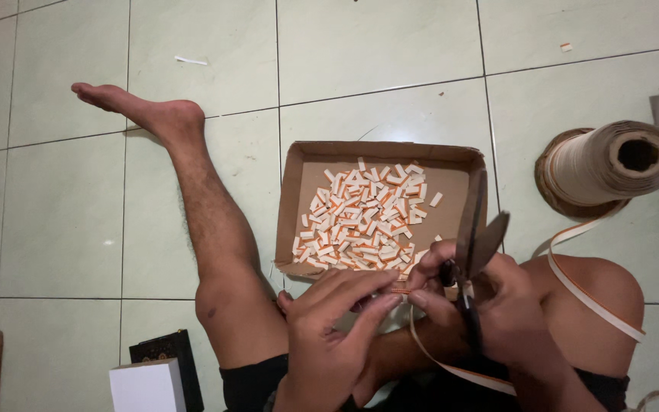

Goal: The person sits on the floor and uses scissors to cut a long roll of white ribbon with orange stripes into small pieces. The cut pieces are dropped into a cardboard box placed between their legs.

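At the bottom middle of the frame my left hand [335, 328] pinches the free end of the strip [573, 286] between thumb and fingertips, so the end stays flat and steady right in front of the blades. My right hand [497, 305], just beside it toward the lower right, is closed around the handles of the scissors [476, 244]; the blades stand open and point up the frame, toward the box, so whatever comes off the strip would land close to the pile. The strip is white with an orange edge, and it loops down below my hands, then runs up across my right knee [604, 286] at the lower right, which keeps it off the floor and feeding in a loose curve. I sit on the pale tiled floor [62, 206] with my left leg [207, 229] stretched toward the upper left, leaving room between my legs for the shallow cardboard box [299, 175] in the middle of the frame. It sits just beyond my fingers and holds a heap of short white and orange pieces [364, 217]. Farther off, at the upper right, the roll [612, 164] lies on its side on the tiles, so the strip can pull off it freely. At the lower left a white box [146, 385] stands against a dark book [169, 351].
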